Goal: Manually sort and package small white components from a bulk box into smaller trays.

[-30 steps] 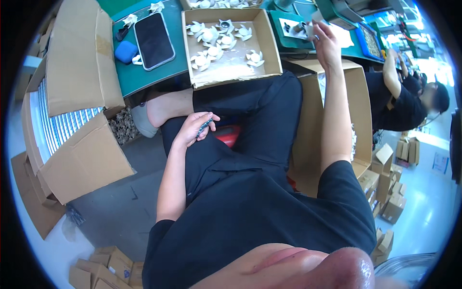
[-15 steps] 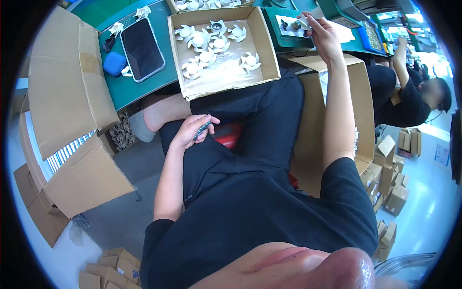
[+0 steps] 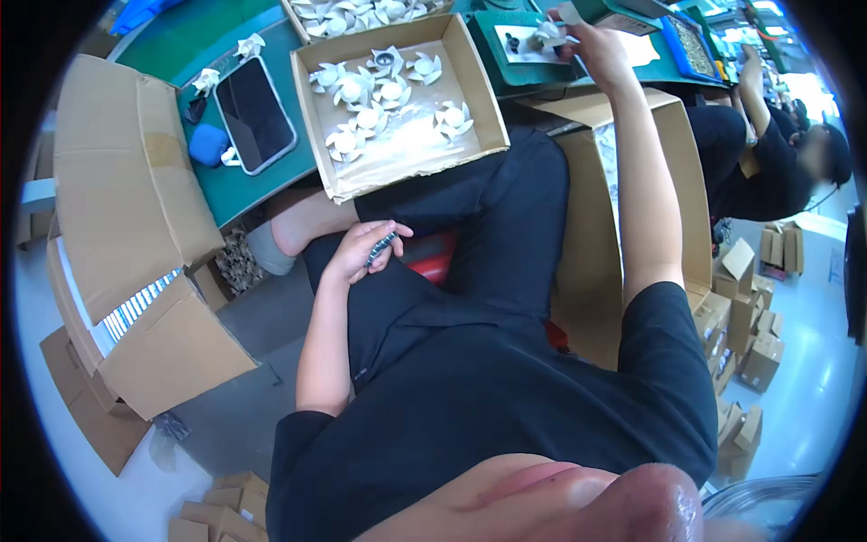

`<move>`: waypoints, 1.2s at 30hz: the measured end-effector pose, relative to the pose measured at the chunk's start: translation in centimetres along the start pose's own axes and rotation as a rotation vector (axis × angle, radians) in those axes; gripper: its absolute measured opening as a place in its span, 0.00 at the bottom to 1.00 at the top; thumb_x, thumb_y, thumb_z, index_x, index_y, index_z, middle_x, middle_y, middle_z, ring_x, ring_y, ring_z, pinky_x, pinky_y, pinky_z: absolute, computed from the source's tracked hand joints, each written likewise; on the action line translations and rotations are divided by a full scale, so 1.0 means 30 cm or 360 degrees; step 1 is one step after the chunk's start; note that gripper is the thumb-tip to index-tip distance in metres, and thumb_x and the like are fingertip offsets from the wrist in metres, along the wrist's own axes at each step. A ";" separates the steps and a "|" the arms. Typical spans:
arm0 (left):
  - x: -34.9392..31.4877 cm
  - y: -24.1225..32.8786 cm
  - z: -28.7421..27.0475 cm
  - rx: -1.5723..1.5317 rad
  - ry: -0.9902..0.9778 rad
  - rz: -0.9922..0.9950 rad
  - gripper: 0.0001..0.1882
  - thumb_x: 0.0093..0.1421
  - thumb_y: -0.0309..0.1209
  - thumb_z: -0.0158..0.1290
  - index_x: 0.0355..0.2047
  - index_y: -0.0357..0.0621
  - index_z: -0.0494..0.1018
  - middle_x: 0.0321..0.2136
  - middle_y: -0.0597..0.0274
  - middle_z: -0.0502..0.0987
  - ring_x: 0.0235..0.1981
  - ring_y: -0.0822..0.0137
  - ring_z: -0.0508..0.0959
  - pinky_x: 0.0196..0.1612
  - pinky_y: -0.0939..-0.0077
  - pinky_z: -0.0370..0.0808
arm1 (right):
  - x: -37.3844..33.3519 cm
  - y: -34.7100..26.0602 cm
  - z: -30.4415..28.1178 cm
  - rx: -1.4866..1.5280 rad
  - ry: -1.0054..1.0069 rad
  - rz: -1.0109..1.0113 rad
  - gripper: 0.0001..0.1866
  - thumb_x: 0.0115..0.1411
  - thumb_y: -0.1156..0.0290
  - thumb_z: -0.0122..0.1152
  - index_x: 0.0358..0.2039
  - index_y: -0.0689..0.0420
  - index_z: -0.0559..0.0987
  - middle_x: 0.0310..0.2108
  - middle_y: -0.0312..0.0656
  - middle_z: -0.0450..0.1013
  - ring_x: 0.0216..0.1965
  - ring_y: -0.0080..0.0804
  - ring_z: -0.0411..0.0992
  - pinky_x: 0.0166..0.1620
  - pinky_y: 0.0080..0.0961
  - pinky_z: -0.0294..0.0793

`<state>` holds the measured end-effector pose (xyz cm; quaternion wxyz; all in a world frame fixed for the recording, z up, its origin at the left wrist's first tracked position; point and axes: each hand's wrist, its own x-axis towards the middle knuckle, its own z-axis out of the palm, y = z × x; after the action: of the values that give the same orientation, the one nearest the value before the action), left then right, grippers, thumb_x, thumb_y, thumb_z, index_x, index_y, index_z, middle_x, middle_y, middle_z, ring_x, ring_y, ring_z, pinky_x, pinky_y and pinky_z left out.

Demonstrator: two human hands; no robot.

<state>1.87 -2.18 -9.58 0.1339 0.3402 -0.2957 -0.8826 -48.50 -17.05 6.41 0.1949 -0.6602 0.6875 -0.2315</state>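
Note:
My left hand (image 3: 363,250) rests on my lap with its fingers curled around a short ridged row of small dark and silvery pieces (image 3: 380,248); their exact kind is too small to tell. My right hand (image 3: 598,56) reaches out to the far right, its fingertips pinched on a white fan impeller (image 3: 547,36). That impeller is over the white plate (image 3: 515,52) of a green bench fixture, where a small dark post (image 3: 513,42) stands. Whether the impeller touches the plate cannot be made out. Several white fan impellers (image 3: 352,88) lie in an open cardboard tray (image 3: 424,172) ahead of me.
A phone (image 3: 256,116), a blue case (image 3: 209,144) and two loose impellers are on the green bench at left. Another box of impellers (image 3: 361,14) stands behind the tray. Open cartons (image 3: 122,181) flank me on both sides. A co-worker (image 3: 768,172) sits at far right.
My right hand has turned slightly, and the impeller's blades now show over the white plate. The whole view has shifted a little. My left hand stays on my lap.

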 end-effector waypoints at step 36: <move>-0.080 -0.020 0.180 -0.0039 -0.0087 0.0405 0.24 0.74 0.43 0.50 0.58 0.33 0.72 0.26 0.65 0.75 0.15 0.80 0.66 0.18 0.86 0.62 | -0.471 -0.731 0.195 -0.0140 0.0982 -0.0994 0.16 0.54 0.70 0.75 0.43 0.58 0.84 0.41 0.42 0.79 0.46 0.41 0.75 0.52 0.35 0.72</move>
<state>-0.07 1.66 -5.50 0.2408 0.2742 -0.3292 -0.8709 -26.47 -3.79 13.73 -0.1270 -0.7439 0.4901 -0.4362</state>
